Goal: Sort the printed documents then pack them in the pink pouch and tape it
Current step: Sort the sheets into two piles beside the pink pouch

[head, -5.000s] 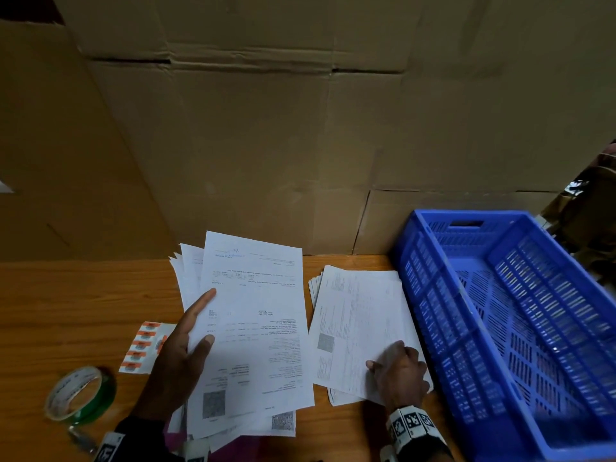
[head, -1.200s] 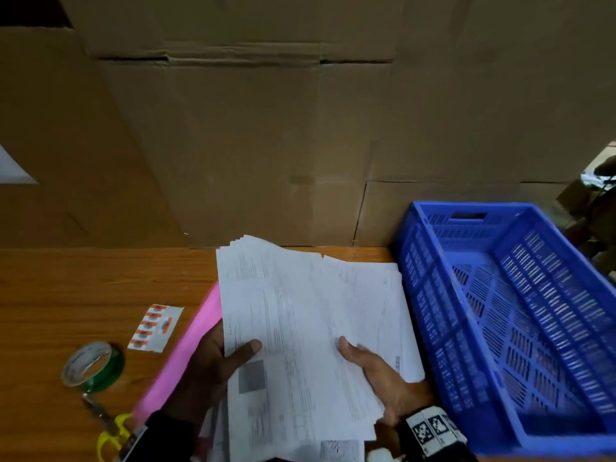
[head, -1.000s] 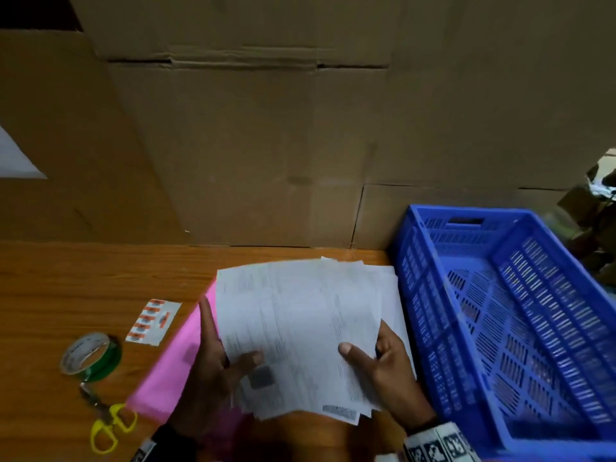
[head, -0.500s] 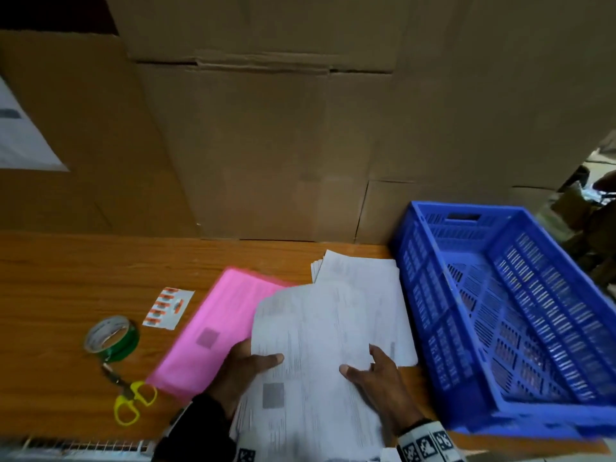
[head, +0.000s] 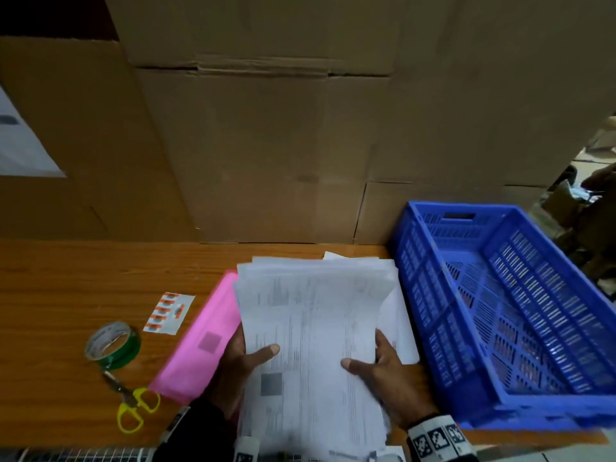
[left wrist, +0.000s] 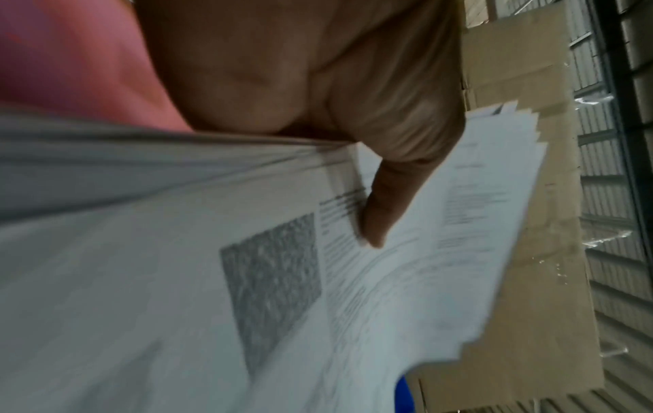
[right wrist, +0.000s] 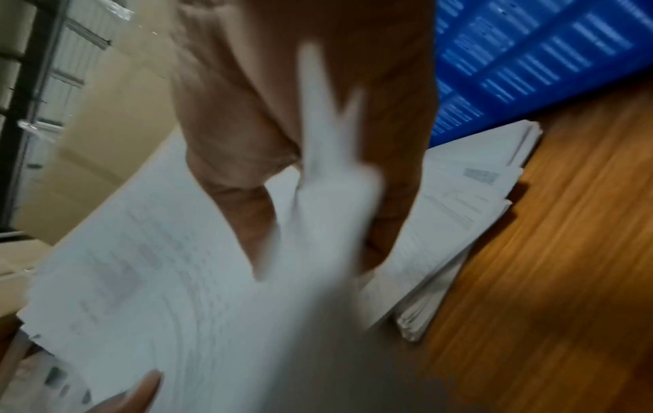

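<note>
While both hands clasp the stack of printed documents (head: 310,328), the left hand (head: 238,365) has its grip closed on the left edge, thumb on top, and the right hand (head: 386,368) pinches the right edge likewise. A second pile of papers (right wrist: 459,212) lies on the bench (head: 83,281) beneath, beside the blue crate (head: 430,295), which shows nothing inside. Half a second ago the pink pouch (head: 203,338) lay more exposed; now the lifted stack overlaps its right edge.
</note>
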The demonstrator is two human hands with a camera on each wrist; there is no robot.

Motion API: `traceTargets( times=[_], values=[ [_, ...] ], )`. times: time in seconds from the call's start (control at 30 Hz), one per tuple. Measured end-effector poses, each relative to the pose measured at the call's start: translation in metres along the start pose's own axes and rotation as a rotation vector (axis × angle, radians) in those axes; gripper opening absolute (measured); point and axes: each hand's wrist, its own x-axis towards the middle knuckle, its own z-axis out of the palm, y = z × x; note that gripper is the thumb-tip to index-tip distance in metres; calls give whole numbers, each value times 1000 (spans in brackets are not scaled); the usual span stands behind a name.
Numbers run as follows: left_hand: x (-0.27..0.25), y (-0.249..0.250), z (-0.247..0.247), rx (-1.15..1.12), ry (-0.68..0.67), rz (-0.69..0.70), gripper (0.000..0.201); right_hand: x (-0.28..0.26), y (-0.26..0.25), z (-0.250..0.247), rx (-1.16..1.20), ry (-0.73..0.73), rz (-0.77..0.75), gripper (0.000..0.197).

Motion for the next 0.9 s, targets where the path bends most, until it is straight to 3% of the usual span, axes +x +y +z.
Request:
traceTargets(
  times=[0.1, 0.2, 0.33, 0.5, 0.63, 0.8, 0.9],
  values=[
    [5, -9, -6, 96, -74, -162, 69, 3, 5, -1, -71, -117, 88, 63],
    [7, -14, 0, 226, -126, -167, 38, 3, 8, 4, -193, -77, 11, 64],
    [2, -6, 13, 287, 34, 7, 46, -6, 0, 12, -217, 59, -172, 51],
    [-6, 16, 34, 60, 303, 133, 50, -24, -18, 22, -46, 139, -299, 31],
    [-11, 14, 38, 20, 294, 141, 42, -27, -9, 26, 45, 209, -288, 34],
    [-16, 0, 30, -6, 142, 35, 46, -25, 12, 18, 52, 266, -215, 56],
    [-16, 0, 27, 27, 82, 27, 48, -24, 9, 8, 81, 286, -208, 58]
  ],
)
